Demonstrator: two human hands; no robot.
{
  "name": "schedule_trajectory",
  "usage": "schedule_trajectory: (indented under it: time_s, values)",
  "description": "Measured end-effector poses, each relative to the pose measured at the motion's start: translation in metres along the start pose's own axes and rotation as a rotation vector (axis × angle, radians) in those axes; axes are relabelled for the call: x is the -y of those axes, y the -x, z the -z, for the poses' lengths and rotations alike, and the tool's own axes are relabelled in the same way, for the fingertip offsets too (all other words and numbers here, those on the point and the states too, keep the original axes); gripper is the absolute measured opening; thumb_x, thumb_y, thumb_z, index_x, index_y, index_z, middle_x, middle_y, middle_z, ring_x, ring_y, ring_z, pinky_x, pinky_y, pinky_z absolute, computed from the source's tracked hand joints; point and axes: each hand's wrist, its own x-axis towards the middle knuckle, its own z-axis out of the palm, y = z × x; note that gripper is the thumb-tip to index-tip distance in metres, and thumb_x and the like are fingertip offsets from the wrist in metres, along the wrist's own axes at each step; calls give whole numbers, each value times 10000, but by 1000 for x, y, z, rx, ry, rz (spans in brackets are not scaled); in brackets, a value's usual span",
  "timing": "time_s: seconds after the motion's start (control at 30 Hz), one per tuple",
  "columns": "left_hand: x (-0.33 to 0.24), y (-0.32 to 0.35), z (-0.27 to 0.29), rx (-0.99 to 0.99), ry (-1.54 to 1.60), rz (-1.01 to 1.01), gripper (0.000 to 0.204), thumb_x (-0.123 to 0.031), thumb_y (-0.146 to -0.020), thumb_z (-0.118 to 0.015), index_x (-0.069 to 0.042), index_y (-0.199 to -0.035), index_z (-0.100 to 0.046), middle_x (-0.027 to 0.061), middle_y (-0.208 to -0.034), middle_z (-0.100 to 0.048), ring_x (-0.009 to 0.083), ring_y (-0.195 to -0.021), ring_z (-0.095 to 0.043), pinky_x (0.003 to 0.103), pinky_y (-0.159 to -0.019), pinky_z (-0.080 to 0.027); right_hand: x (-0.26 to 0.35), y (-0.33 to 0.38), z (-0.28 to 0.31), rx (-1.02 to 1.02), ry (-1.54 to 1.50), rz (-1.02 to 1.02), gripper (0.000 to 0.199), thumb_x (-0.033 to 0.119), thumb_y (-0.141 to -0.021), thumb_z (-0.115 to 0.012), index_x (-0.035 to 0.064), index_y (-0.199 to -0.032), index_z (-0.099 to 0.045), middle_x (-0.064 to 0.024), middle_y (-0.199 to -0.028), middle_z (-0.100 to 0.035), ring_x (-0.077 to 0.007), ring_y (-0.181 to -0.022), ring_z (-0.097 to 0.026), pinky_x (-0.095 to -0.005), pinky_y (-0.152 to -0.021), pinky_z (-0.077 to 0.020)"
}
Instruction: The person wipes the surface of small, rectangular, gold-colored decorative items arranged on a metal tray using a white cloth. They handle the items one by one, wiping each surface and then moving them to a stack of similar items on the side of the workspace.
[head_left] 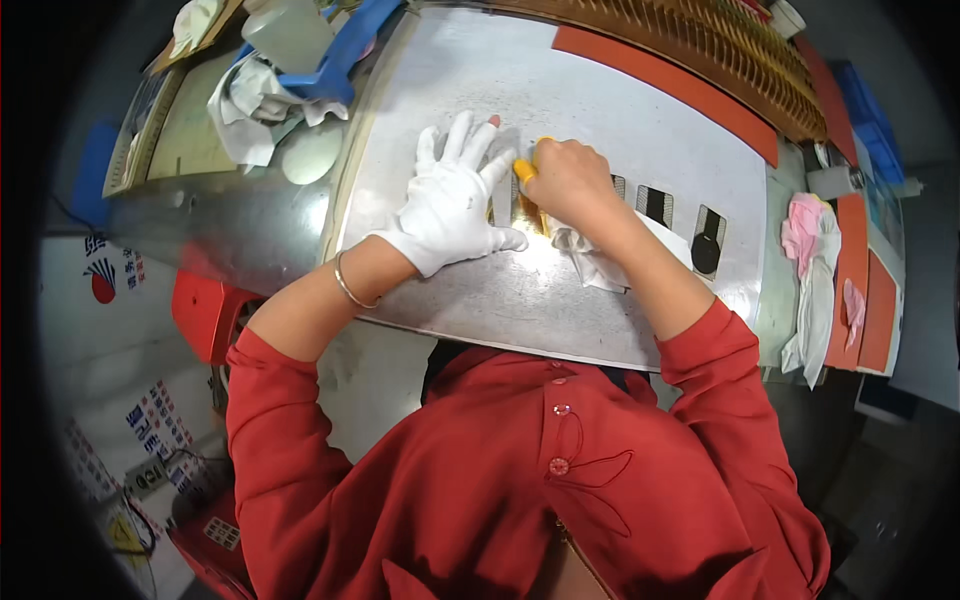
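My left hand point(447, 205), in a white glove with one fingertip bare, lies flat on the pale work sheet point(440, 300) with its fingers spread. It partly covers a dark-edged piece. Just right of it lies a shiny gold strip point(526, 213). My right hand point(570, 180), bare with yellow finger cots, is curled closed at the strip's far end; what its fingers hold is hidden. A crumpled white cloth point(596, 262) lies under my right wrist. Beyond that forearm are small flat dark pieces with patterned surfaces, a square-marked one point(655, 205) and a round-marked one point(709, 240).
A brown slotted rack point(690, 45) and an orange-red strip point(670, 90) run along the far side. At the far left stand a blue basket point(340, 60) and a translucent bottle point(288, 35). Pink and white cloths point(808, 250) hang at the right edge. A red stool point(205, 315) is below left.
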Motion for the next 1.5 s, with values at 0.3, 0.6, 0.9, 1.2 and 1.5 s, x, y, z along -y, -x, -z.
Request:
schedule_trajectory:
  time_s: [0.3,0.6,0.9,1.2,1.5]
  values:
    - [2,-8,5,68,-98,-166,812,-518,-659,-652,-3,-1250,-438,164,-1399,-292,384,-1312,-204,574,-1016,-158,2,29,-13,-29,-51,60,152,93,-660,-568,-36,-726,-614,-225,-733,-627,-357,-694,-632,-420,-623,-502]
    - [0,-10,16,176,-103,-182,1068,-630,-466,-716,32,-1249,-418,186,-1360,-329,376,-1312,-207,557,-1034,-173,8,65,-21,2,-52,90,208,185,-760,-578,-20,-726,-571,-226,-648,-597,-381,-626,-600,-466,-604,-470]
    - [25,5,15,103,27,-107,1101,-650,-480,-720,-4,-1298,-366,213,-1363,-311,392,-1308,-203,507,-1055,-172,13,98,-13,121,46,188,255,226,-772,-567,-28,-756,-579,-218,-668,-612,-360,-636,-615,-452,-606,-473]
    - [51,46,15,-95,62,-9,883,-541,-611,-705,2,-1241,-409,199,-1315,-372,362,-1251,-303,432,-1039,-247,47,1,12,-19,3,211,237,211,-764,-567,-22,-774,-607,-230,-713,-618,-369,-687,-617,-443,-620,-478]
    - [54,50,6,-96,97,72,859,-528,-649,-674,-25,-1285,-391,195,-1379,-305,363,-1280,-259,442,-1055,-218,58,-32,-20,-4,53,184,224,188,-735,-596,-34,-740,-626,-223,-730,-626,-367,-700,-627,-433,-630,-490]
